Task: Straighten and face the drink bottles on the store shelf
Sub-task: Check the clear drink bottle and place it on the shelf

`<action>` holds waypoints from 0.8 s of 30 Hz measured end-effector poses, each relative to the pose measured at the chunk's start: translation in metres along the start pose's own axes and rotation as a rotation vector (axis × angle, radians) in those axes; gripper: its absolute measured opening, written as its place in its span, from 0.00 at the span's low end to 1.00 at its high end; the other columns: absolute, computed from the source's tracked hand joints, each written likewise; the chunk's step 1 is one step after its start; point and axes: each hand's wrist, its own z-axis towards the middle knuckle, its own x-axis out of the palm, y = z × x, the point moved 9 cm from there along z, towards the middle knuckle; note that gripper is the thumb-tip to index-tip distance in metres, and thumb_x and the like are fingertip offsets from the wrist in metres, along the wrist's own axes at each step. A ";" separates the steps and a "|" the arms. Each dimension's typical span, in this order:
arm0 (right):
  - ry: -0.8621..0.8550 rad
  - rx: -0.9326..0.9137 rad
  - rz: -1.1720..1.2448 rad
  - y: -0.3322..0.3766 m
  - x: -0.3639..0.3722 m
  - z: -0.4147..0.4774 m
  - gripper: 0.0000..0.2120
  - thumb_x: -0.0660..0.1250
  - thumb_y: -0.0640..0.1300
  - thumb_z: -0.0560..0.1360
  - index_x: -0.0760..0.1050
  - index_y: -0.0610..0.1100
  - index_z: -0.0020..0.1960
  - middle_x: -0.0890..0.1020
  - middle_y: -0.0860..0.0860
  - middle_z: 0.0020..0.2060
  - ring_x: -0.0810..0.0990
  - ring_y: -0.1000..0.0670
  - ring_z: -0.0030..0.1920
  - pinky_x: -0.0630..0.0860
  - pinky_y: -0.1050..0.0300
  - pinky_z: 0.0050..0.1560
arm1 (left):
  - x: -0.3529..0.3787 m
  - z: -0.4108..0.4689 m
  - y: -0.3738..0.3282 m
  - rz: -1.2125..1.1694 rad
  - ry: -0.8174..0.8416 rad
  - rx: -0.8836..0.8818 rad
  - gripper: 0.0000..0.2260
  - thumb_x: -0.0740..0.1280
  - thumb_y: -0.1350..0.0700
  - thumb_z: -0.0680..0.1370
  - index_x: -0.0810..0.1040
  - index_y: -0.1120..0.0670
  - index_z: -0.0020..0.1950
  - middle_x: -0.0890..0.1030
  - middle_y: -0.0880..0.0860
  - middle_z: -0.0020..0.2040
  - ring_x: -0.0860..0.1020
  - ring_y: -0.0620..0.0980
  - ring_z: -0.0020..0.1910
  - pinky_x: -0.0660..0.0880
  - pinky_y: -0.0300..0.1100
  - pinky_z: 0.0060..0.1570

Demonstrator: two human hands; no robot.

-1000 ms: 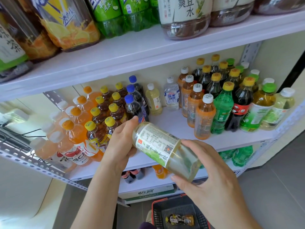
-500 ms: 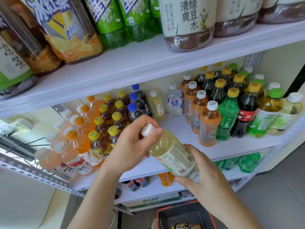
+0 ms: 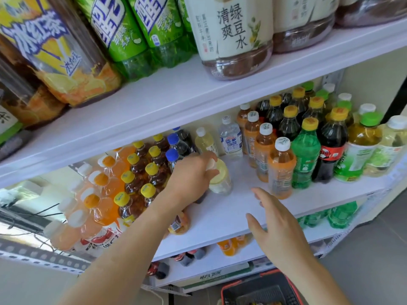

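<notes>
A pale yellow drink bottle (image 3: 221, 179) with a white cap stands upright on the white middle shelf (image 3: 222, 214), in the gap between the left and right bottle groups. My left hand (image 3: 189, 179) grips it around the neck and cap. My right hand (image 3: 273, 230) hovers over the shelf's front edge with spread fingers, holding nothing. Behind the held bottle stand a matching pale yellow bottle (image 3: 206, 140) and a clear water bottle (image 3: 231, 138).
Rows of orange, yellow-capped tea and blue-capped bottles (image 3: 136, 172) fill the shelf's left. Orange, green, dark cola and green-tea bottles (image 3: 308, 146) crowd the right. Large bottles (image 3: 233, 36) line the upper shelf. A red basket (image 3: 262, 289) sits on the floor below.
The bottle went from tilted between both hands to upright on the shelf. My right hand let go and drew back; my left hand kept its hold at the cap.
</notes>
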 end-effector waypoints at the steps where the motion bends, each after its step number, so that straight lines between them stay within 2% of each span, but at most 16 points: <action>1: -0.024 -0.004 -0.002 0.000 -0.004 0.001 0.28 0.66 0.48 0.78 0.62 0.46 0.75 0.73 0.50 0.68 0.72 0.49 0.66 0.72 0.53 0.61 | 0.007 0.011 0.007 0.034 0.001 -0.038 0.15 0.66 0.51 0.80 0.74 0.53 0.65 0.79 0.58 0.55 0.79 0.59 0.52 0.74 0.49 0.49; 4: -0.150 -0.058 -0.016 0.002 -0.026 0.007 0.25 0.70 0.41 0.75 0.69 0.40 0.70 0.77 0.45 0.63 0.75 0.43 0.62 0.74 0.50 0.59 | 0.024 0.043 0.024 0.204 0.035 -0.110 0.14 0.65 0.54 0.80 0.73 0.55 0.65 0.79 0.60 0.54 0.79 0.60 0.51 0.74 0.50 0.48; 7: -0.253 -0.122 -0.052 0.006 -0.048 0.020 0.23 0.70 0.38 0.73 0.71 0.38 0.67 0.77 0.44 0.58 0.74 0.41 0.59 0.75 0.45 0.57 | 0.040 0.064 0.036 0.383 0.096 -0.132 0.14 0.64 0.55 0.81 0.72 0.57 0.66 0.81 0.60 0.55 0.80 0.60 0.53 0.76 0.51 0.49; 12: -0.343 -0.162 -0.183 0.009 -0.073 0.048 0.25 0.70 0.37 0.71 0.70 0.39 0.67 0.71 0.40 0.65 0.68 0.39 0.67 0.69 0.43 0.67 | 0.055 0.083 0.043 0.594 0.157 -0.179 0.16 0.63 0.67 0.77 0.72 0.60 0.65 0.80 0.60 0.54 0.81 0.60 0.52 0.76 0.49 0.40; 16: -0.245 -0.079 -0.363 -0.004 -0.068 0.073 0.32 0.68 0.42 0.73 0.62 0.40 0.74 0.64 0.39 0.73 0.60 0.39 0.74 0.62 0.43 0.73 | 0.050 0.093 0.050 0.656 0.169 -0.240 0.17 0.65 0.66 0.76 0.74 0.58 0.65 0.80 0.58 0.56 0.80 0.58 0.54 0.71 0.47 0.35; 18: -0.184 -0.041 -0.420 -0.012 -0.062 0.080 0.33 0.67 0.44 0.75 0.58 0.41 0.76 0.59 0.40 0.76 0.57 0.40 0.76 0.61 0.44 0.73 | 0.048 0.098 0.050 0.673 0.148 -0.248 0.18 0.66 0.62 0.77 0.72 0.57 0.67 0.76 0.58 0.61 0.75 0.58 0.60 0.71 0.49 0.39; 20: -0.159 -0.036 -0.450 -0.016 -0.059 0.083 0.34 0.67 0.44 0.75 0.58 0.39 0.76 0.59 0.40 0.76 0.59 0.40 0.75 0.62 0.44 0.72 | 0.046 0.108 0.038 0.654 0.069 -0.178 0.19 0.67 0.57 0.78 0.70 0.58 0.68 0.73 0.59 0.64 0.71 0.59 0.64 0.74 0.50 0.46; 22: -0.166 -0.044 -0.456 -0.016 -0.060 0.084 0.34 0.67 0.43 0.74 0.59 0.37 0.75 0.61 0.40 0.75 0.62 0.39 0.74 0.64 0.43 0.71 | 0.045 0.123 0.017 0.525 -0.032 -0.054 0.22 0.68 0.55 0.76 0.68 0.57 0.68 0.73 0.58 0.64 0.71 0.59 0.64 0.75 0.52 0.51; 24: -0.173 -0.055 -0.452 -0.016 -0.061 0.085 0.34 0.68 0.42 0.74 0.59 0.35 0.75 0.62 0.39 0.74 0.63 0.39 0.73 0.66 0.43 0.70 | 0.050 0.143 0.004 0.336 -0.043 -0.010 0.26 0.68 0.56 0.76 0.65 0.56 0.72 0.72 0.57 0.68 0.71 0.60 0.65 0.75 0.54 0.57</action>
